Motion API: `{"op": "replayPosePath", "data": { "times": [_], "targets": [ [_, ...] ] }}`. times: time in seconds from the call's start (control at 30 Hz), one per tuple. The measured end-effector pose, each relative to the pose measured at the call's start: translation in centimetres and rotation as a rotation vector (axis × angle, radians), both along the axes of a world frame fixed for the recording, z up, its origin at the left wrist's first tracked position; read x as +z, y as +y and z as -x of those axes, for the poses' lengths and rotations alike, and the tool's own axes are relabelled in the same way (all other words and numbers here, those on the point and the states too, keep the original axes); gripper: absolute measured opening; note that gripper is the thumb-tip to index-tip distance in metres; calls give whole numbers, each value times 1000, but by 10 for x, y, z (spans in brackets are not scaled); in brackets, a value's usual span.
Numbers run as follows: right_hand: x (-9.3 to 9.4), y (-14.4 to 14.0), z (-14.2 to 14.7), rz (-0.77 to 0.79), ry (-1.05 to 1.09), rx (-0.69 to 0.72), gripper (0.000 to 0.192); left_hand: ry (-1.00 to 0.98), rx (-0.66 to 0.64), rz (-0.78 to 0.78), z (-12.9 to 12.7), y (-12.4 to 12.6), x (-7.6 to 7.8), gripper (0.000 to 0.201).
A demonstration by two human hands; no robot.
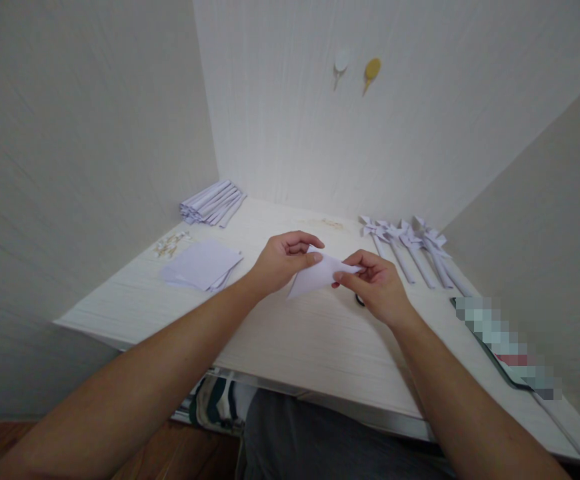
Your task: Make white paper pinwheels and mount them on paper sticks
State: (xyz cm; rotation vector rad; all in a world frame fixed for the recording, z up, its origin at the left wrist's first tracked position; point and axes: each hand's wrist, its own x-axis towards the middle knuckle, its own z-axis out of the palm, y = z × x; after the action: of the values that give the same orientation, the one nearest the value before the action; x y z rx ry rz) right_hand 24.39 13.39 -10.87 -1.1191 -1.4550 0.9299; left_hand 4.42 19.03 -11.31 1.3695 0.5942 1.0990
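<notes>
The folded paper (317, 275) is held just above the worktop (290, 333), near its middle, between both hands. It is a white piece folded to a slanted, roughly triangular shape, its lower corner pointing down toward the worktop. The left hand (283, 260) is closed on the paper's upper left edge, thumb and fingers pinching it. The right hand (377, 287) is closed on the paper's right tip, thumb and forefinger pinching it, the other fingers curled below.

Left of the paper, a stack of flat white sheets (201, 265) lies on the worktop. Just beyond that stack sits a small heap of pale pins (170, 245). Farther back on the left, against the wall, lies a bundle of rolled paper sticks (213, 202). Right of the paper, a row of white paper pinwheels (410, 243) lies side by side. Nearer the right edge is a blurred flat device (507, 347) with a white cable (565, 430). On the wall behind the paper are a white hook (341, 63) and a yellow hook (371, 69).
</notes>
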Motion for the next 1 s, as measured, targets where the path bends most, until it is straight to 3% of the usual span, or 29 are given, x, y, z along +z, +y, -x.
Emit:
{"op": "replayPosePath", "data": {
  "times": [0.13, 0.27, 0.63, 1.0],
  "targets": [
    [-1, -1, 0, -35, 17, 2, 32, 29, -25, 15, -1, 1, -1, 34],
    [-1, 1, -1, -5, 43, -30, 51, 38, 34, -52, -1, 3, -3, 33],
    [3, 5, -6, 17, 40, -119, 41, 54, 118, -86, 0, 4, -3, 31],
    [2, 6, -9, -19, 47, -164, 37, 71, 79, -63, -1, 6, -5, 35]
  ]
}}
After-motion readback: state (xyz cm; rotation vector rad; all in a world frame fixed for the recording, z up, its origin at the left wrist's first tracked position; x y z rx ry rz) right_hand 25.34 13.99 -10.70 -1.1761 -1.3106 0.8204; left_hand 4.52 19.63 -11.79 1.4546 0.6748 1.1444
